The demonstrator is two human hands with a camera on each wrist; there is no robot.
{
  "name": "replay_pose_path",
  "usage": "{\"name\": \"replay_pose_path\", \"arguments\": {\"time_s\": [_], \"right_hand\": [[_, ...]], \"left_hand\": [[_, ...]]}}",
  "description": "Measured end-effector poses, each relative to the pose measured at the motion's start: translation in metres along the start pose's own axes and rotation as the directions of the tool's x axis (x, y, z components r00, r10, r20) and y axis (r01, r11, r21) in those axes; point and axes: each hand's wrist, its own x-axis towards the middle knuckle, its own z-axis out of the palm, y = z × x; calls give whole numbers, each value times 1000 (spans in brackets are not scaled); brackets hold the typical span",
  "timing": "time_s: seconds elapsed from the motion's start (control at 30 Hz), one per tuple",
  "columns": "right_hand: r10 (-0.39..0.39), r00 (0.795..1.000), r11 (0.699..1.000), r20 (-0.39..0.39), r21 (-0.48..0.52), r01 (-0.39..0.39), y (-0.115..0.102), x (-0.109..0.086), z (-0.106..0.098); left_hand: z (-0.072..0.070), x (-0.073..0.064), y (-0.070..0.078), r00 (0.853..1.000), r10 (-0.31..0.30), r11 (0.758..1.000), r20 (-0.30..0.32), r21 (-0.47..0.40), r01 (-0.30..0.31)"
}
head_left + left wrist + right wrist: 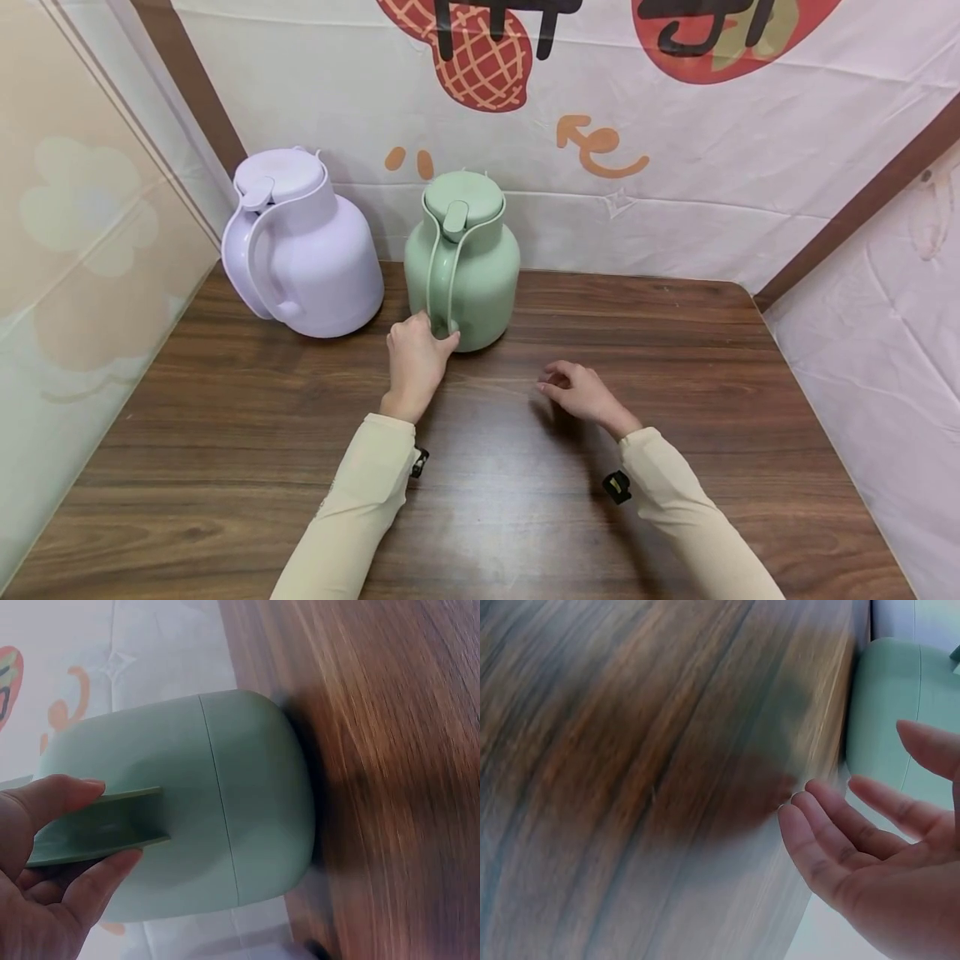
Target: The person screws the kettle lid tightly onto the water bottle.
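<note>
A light green thermos jug (489, 279) stands upright on the wooden table, its handle facing me. My left hand (417, 357) is at the lower part of that handle. In the left wrist view, the thumb and fingers of the left hand (45, 855) lie on both sides of the handle (112, 821) and grip it, some fingers partly hidden behind. Apart from the jug, to its front right, my right hand (581, 392) hovers over the table, loosely bent and holding nothing. The right wrist view shows those fingers (859, 825) relaxed, with the green jug beyond them.
To the left of the green jug stands a similar lilac thermos jug (330, 258), its handle turned toward the front left. A printed white cloth wall (675, 225) rises behind the wooden table (675, 333), with more cloth on both sides.
</note>
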Motion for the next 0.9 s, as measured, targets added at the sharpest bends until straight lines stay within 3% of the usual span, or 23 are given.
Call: {"name": "replay_pose_path", "arguments": {"time_s": [0.43,0.9], "right_hand": [[-115,993,988,37,-98,118,-10,-2,12],[-245,967,950,74,-179,255,-21,-8,26]], "left_hand": [[-4,12,-14,999,-14,1000,-31,1,14],[-3,24,-20,999,-46,999,-21,1,46]]}}
